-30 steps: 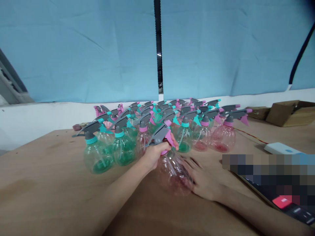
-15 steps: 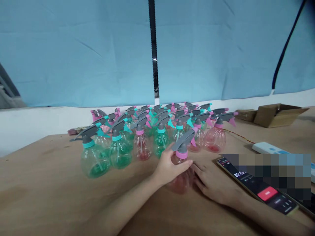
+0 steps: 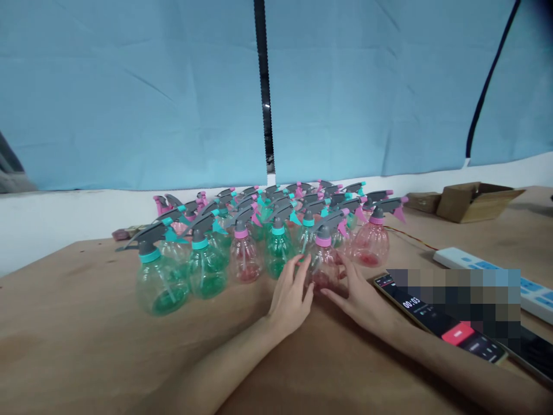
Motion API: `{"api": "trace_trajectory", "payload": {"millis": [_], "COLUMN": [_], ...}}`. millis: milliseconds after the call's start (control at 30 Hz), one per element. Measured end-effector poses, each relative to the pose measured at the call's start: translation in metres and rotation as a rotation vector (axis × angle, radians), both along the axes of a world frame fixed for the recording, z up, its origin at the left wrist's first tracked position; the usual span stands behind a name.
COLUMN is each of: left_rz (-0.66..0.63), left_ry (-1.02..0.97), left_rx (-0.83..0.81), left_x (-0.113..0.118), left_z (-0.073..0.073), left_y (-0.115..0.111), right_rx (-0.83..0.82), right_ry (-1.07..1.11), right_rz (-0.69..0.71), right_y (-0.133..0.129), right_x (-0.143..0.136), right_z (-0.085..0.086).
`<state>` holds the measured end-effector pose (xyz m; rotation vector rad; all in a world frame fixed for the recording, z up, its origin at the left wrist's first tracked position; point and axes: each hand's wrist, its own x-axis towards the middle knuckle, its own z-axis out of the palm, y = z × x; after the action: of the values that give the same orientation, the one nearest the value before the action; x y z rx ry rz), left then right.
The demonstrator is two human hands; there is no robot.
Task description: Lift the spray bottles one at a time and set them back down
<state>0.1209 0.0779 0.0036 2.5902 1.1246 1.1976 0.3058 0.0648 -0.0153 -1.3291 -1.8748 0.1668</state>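
A pink spray bottle (image 3: 325, 266) with a grey head and pink trigger stands upright on the wooden table at the front of the group. My left hand (image 3: 290, 300) is at its left side, fingers stretched out and close against the clear body. On the other side, my right hand (image 3: 360, 297) has its thumb and fingers spread around the lower right of the bottle. Whether the fingertips press on the plastic I cannot tell. Left of it stand a green spray bottle (image 3: 280, 251) and a red-tinted one (image 3: 246, 257); another pink bottle (image 3: 371, 242) is on the right.
Several more spray bottles fill the rows behind, with green bottles (image 3: 208, 271) at the left. A phone showing a timer (image 3: 432, 317) lies by my right forearm, near a white power strip (image 3: 488, 268). An open cardboard box (image 3: 469, 203) sits at the back right.
The pink bottle has moved forward into the front of the group. My left hand has let go of its neck and dropped to its side; my right hand has risen and spread beside it.
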Motion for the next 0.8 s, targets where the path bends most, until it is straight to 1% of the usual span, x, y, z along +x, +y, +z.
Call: {"api": "trace_trajectory", "payload": {"millis": [100, 200, 333, 433, 500, 700, 800], "left_rz": [0.005, 0.012, 0.058, 0.087, 0.097, 0.138, 0.137], "left_ry": [0.037, 0.048, 0.063, 0.088, 0.116, 0.204, 0.257], "left_rx": [0.037, 0.013, -0.083, -0.158, -0.196, -0.284, -0.284], "left_x": [-0.001, -0.001, -0.001, 0.000, 0.000, 0.001, 0.002], "left_z": [-0.001, -0.001, -0.001, 0.001, 0.002, 0.004, 0.004], "left_y": [0.001, 0.001, 0.000, -0.001, -0.001, -0.001, -0.002], "right_rx": [0.027, 0.025, -0.025, -0.089, -0.135, -0.202, -0.213], "right_ry": [-0.036, -0.065, -0.132, -0.250, -0.318, -0.374, -0.387], "right_rz": [-0.032, -0.067, -0.159, -0.247, -0.281, -0.304, -0.318], "right_y": [0.009, 0.013, 0.018, 0.023, 0.027, 0.035, 0.039], "right_x": [-0.003, -0.009, -0.015, -0.018, -0.021, -0.028, -0.032], "right_z": [0.000, 0.006, 0.014, 0.018, 0.020, 0.022, 0.023]}}
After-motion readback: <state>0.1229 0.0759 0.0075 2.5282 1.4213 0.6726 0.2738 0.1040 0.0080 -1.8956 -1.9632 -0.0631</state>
